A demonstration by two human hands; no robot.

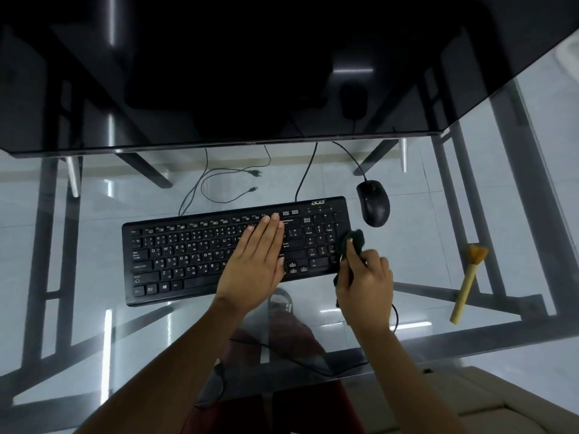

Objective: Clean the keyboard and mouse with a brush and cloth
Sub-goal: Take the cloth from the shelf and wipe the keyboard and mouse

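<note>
Lying flat with straight fingers, the left hand (257,261) is pressing on the keyboard (188,255) at the middle of the glass table (94,339). Curling its fingers, the right hand (368,288) is gripping a dark cloth (351,242) on the keyboard's right end. Sitting behind that end is the mouse (373,203), and the brush (468,283) is lying near the table's right edge.

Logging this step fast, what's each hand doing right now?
Left hand: open, fingers straight, flat on the keyboard.
Right hand: fingers gripping the black cloth at the keyboard's right end.
</note>
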